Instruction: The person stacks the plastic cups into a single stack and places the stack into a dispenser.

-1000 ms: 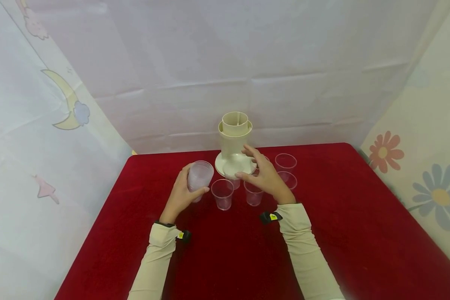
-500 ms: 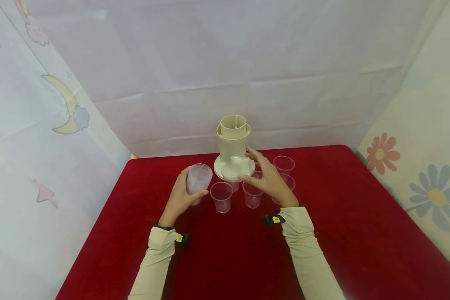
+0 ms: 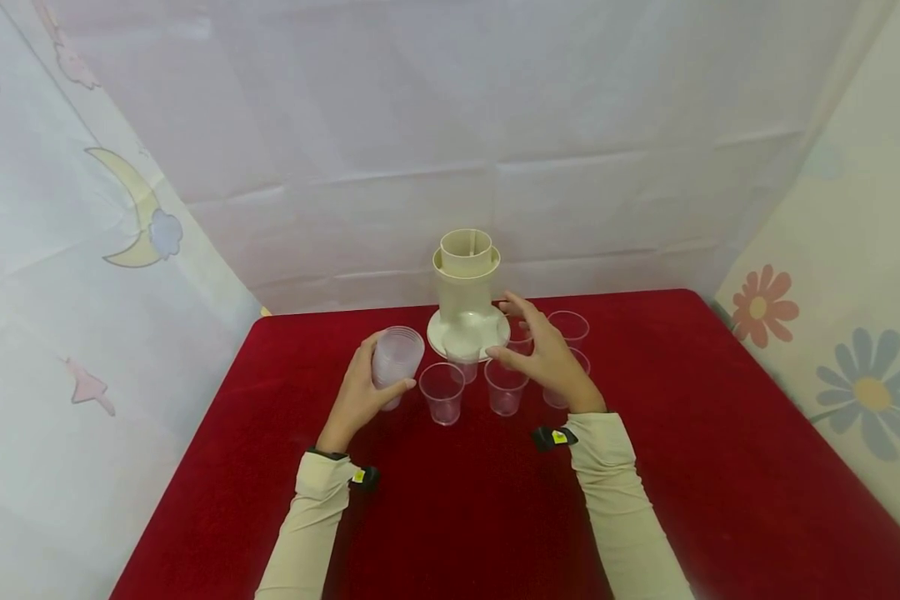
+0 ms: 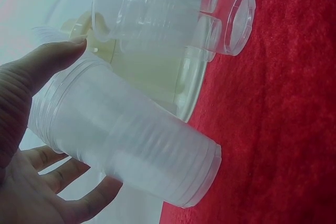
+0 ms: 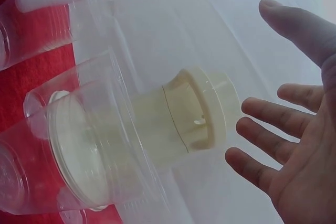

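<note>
My left hand [image 3: 362, 382] grips a nested stack of clear plastic cups [image 3: 396, 360], thumb on one side and fingers on the other. Seen from the left wrist, the stack [image 4: 131, 124] narrows toward its base, which is close to the red cloth. My right hand [image 3: 546, 360], nothing in its grasp, hovers over the single cups with thumb and fingers spread apart. Below and left of it stand a clear cup [image 3: 505, 393] and another front cup [image 3: 442, 398]. One more cup [image 3: 462, 368] is behind them, before the cream dispenser [image 3: 465, 293].
The cream cylinder has a round base [image 3: 437, 337] and stands at the back of the red-covered table [image 3: 450, 517]. To the right, partly behind my right hand, are further clear cups [image 3: 569, 327]. A pale cloth wall [image 3: 345, 225] rises behind the table.
My right hand has shifted to the right, away from the cup in front of the cream dispenser. The left hand keeps its hold on the stack; the head view has tilted slightly.
</note>
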The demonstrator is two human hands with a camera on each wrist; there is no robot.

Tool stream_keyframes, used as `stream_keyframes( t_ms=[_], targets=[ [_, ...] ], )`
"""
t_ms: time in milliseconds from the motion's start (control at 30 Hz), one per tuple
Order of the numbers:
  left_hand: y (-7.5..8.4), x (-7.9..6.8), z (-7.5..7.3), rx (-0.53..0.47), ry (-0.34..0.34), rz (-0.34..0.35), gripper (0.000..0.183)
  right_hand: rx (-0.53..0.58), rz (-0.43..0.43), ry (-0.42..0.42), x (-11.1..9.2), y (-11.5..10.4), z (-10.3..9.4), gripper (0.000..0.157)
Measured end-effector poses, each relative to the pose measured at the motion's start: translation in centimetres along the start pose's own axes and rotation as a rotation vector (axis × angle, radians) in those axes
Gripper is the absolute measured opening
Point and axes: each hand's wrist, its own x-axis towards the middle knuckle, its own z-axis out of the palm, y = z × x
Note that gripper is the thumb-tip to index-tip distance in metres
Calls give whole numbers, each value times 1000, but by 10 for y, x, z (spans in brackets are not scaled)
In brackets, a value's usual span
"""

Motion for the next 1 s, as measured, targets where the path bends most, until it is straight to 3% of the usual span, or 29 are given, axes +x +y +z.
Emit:
stream_keyframes(
  t_ms=[433,733,1000],
  targets=[
    [-1,2,0,18,1,19,86,-22,41,12,-2,1,-7,78],
    [-2,-1,1,23,-2,2,86,-18,83,14,1,39,-4,84],
    [-3,-1,2,23,-6,-5,85,-20,55,43,-2,50,-4,82]
  ],
)
